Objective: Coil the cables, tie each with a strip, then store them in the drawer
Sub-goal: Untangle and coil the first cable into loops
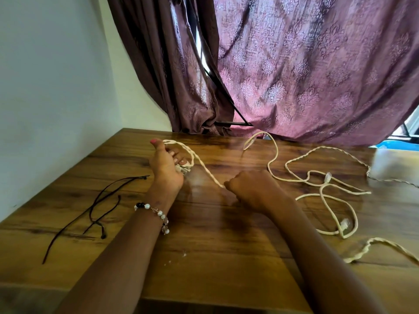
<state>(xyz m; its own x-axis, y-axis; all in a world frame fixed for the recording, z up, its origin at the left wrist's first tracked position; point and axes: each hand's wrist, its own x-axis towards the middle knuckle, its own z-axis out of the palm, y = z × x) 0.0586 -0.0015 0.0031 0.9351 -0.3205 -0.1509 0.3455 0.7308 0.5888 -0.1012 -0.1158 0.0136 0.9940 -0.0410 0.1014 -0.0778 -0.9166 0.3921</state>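
A cream twisted cable [205,169] runs between my two hands above the wooden table [215,257]. My left hand [166,165] grips its clear plug end, with a loop of the cable draped over the thumb and fingers. My right hand [248,189] is a fist that pinches the same cable a little to the right. More cream cables [326,196] with clear plugs lie tangled on the table to the right. Thin dark strips [95,207] lie on the table at the left.
A purple patterned curtain [306,75] hangs behind the table's far edge. A white wall [56,87] borders the table on the left. A blurred white box-like object [394,165] sits at the table's right edge.
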